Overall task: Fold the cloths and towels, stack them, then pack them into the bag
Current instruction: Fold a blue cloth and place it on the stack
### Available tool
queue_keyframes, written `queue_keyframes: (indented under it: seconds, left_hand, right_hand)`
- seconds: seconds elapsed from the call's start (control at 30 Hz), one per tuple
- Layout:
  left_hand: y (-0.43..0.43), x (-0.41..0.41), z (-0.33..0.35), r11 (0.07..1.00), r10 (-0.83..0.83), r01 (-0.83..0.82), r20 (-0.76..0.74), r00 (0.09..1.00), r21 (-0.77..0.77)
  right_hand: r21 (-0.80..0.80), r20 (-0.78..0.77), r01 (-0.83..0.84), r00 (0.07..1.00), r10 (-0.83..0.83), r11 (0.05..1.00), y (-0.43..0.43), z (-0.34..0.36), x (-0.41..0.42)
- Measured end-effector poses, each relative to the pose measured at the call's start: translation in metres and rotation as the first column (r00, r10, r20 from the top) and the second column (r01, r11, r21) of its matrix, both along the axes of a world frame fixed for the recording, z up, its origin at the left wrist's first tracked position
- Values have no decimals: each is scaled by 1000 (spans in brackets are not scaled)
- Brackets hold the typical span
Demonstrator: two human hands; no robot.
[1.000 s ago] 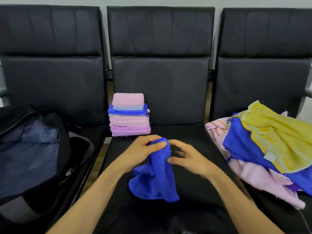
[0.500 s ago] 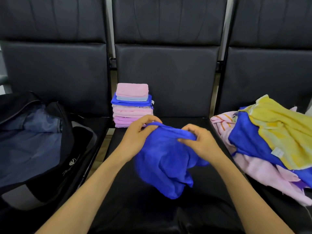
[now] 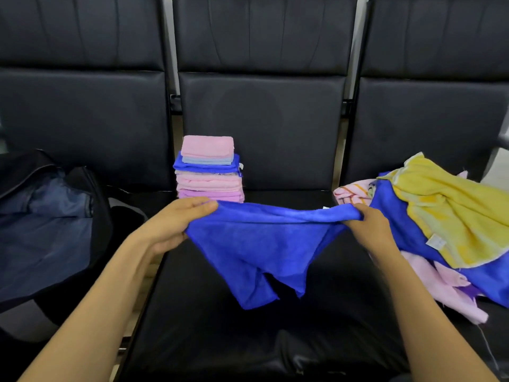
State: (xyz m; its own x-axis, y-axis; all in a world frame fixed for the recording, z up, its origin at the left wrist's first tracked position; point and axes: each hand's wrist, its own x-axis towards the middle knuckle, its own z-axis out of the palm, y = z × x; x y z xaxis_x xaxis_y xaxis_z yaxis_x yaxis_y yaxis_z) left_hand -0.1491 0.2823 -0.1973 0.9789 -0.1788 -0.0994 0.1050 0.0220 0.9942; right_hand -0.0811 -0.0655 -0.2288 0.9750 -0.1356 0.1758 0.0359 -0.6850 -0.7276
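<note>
Blue cloth (image 3: 259,244) taut between left grip (image 3: 176,224) and right grip (image 3: 371,230), each tight around a top corner.

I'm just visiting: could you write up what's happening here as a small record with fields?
left hand: grips one end of the blue cloth
right hand: grips the other end
blue cloth: stretched between both hands above the middle seat, not yet folded
folded stack: at the back of the middle seat, pink cloth on top
unfolded pile: on the right seat, yellow towel uppermost
bag: open, on the left seat
</note>
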Motion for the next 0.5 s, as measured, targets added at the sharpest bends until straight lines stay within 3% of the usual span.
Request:
queue_keyframes:
  seconds: [0.1,0.2,0.27,0.3,0.33,0.43,0.5]
  left_hand:
    - [13,-6,1,938,-181,206,-116,977,278]
    - [19,-1,-14,745,5,50,-81,997,665]
    - [21,4,-26,576,176,-132,35,984,807]
    - [19,4,-29,545,247,-220,96,964,809]
    - [16,4,-31,581,318,-304,133,939,755]
    - [3,-1,-29,812,466,-447,44,884,376]
    - [-4,-4,-26,854,500,-493,-1,866,169]
  right_hand:
    - [350,-113,-42,990,86,936,-8,1,-6]
    - [596,-244,-44,941,234,802,-6,9,-16]
    - [731,-274,0,915,295,682,0,13,-22]
    - [775,-275,15,909,315,632,3,13,-23]
    - [797,-276,20,901,335,603,6,14,-25]
    - [819,-277,-36,849,450,572,9,18,-33]
    - [786,-287,-138,782,553,603,9,22,-39]
